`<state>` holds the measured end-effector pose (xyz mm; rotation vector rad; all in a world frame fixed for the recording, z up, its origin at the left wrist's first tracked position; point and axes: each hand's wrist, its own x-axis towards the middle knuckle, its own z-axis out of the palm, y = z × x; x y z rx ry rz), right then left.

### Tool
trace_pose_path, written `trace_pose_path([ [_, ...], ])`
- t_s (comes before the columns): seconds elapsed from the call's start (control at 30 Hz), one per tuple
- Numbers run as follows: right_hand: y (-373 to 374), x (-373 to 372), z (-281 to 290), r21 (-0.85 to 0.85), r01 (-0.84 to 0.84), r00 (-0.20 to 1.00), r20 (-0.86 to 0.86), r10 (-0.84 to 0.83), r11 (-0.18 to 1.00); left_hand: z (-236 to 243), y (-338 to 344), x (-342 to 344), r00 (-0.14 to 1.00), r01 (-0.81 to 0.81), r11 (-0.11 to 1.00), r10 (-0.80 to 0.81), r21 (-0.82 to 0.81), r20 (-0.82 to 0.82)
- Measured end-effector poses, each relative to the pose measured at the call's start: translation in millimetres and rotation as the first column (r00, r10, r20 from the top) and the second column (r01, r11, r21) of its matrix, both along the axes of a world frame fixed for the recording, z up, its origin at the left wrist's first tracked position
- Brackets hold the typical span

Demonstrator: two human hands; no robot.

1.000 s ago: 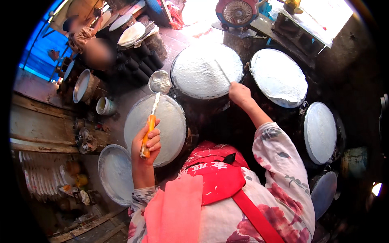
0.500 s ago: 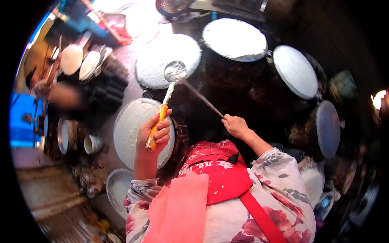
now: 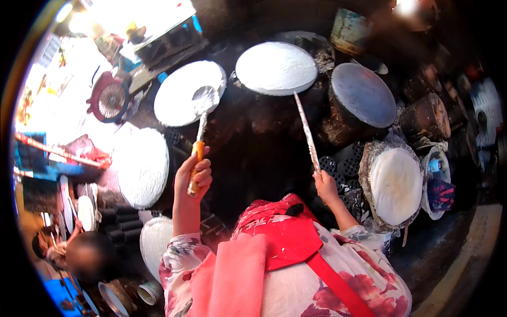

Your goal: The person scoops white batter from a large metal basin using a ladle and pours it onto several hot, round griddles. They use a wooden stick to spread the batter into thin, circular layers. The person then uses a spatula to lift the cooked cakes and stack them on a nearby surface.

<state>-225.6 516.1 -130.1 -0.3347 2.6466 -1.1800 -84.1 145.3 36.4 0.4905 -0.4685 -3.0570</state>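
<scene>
My left hand [image 3: 194, 173] is closed around the orange handle of a metal ladle [image 3: 202, 119] coated with white batter. The ladle's round bowl overlaps a batter-covered round griddle [image 3: 174, 100] at the upper left; whether they touch, I cannot tell. In my right hand [image 3: 326, 186] is a long thin stick [image 3: 307, 132], smeared white and held upright. Its tip comes to the near edge of another batter-covered griddle [image 3: 272, 66] in the upper middle. To the right of that stands a bare grey griddle [image 3: 363, 96].
At the right, a griddle holds a pale round flatbread [image 3: 396, 185], beside a bowl with dark cloth [image 3: 440, 193]. More white-covered griddles [image 3: 143, 168] curve down my left side. Dark perforated coal briquettes [image 3: 348, 161] are stacked near my right hand. Another person [image 3: 58, 245] is at the lower left.
My view has swung to the right. The stick's end has moved away from the ladle's bowl, where the two met, and now points up at the upper-middle griddle. Both hands keep their hold.
</scene>
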Motion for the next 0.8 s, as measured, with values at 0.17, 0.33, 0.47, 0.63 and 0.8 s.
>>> trace_pose_path([
  [0.17, 52, -39, -53, -0.161, 0.214, 0.976, -0.003, -0.217, 0.963, 35, 49, -115, 0.958, 0.285, 0.958, -0.284, 0.042, -0.040],
  [0.33, 72, -87, -22, -0.247, 0.490, 0.871, 0.092, -0.483, 0.836, 52, 119, -229, 0.854, 0.521, 0.817, -0.500, -0.249, 0.145],
  [0.47, 110, -120, -23, -0.297, 0.602, 0.782, 0.036, -0.622, 0.741, 61, 193, -302, 0.762, 0.616, 0.542, -0.594, -0.572, 0.257],
  [0.63, 142, -142, 7, -0.292, 0.735, 0.670, 0.172, -0.722, 0.613, 41, 271, -363, 0.673, 0.601, 0.292, -0.687, -0.744, 0.274],
  [0.8, 137, -144, 32, -0.346, 0.804, 0.592, 0.377, -0.712, 0.484, 15, 301, -404, 0.510, 0.741, 0.254, -0.815, -0.622, 0.276],
])
